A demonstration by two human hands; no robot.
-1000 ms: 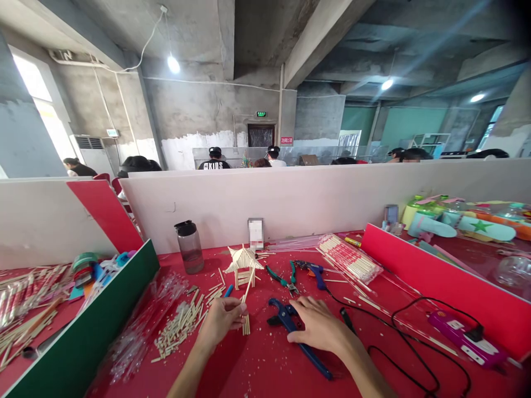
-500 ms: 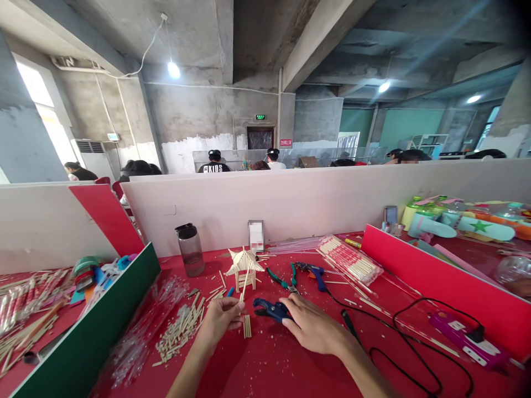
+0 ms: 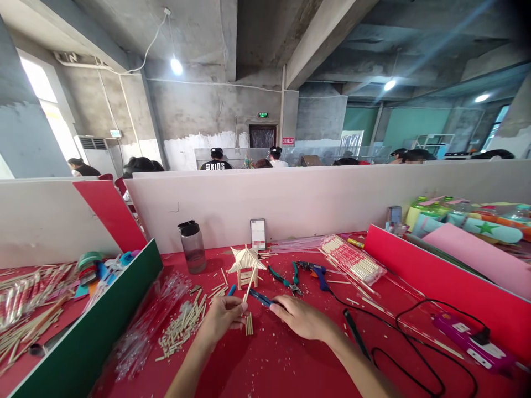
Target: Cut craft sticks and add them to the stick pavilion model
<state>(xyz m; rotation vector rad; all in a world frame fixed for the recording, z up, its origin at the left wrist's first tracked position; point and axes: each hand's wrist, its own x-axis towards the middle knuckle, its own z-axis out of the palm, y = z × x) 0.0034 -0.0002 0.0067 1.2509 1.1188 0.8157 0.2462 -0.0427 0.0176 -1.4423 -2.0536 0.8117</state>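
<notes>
My left hand point(image 3: 227, 317) pinches a thin wooden stick point(image 3: 250, 283), which slants up in front of a small stick pavilion point(image 3: 247, 267) with a pointed roof. To its right, my right hand point(image 3: 299, 316) is closed on a dark blue cutting tool point(image 3: 263, 299), whose far end points at the stick. Just below my left fingertips lies a short row of cut sticks point(image 3: 249, 324). A heap of short stick pieces point(image 3: 182, 331) lies left of my left hand.
Green-handled pliers point(image 3: 286, 279) and a blue glue gun point(image 3: 317, 272) lie beyond my right hand. A bottle point(image 3: 193, 249) stands back left. Packed sticks point(image 3: 352, 260), black cable and a purple power strip point(image 3: 473, 340) are at right.
The blue tool has turned in my right hand and now looks narrower, nearer the stick. My right hand has shifted slightly left. My left hand still holds the stick.
</notes>
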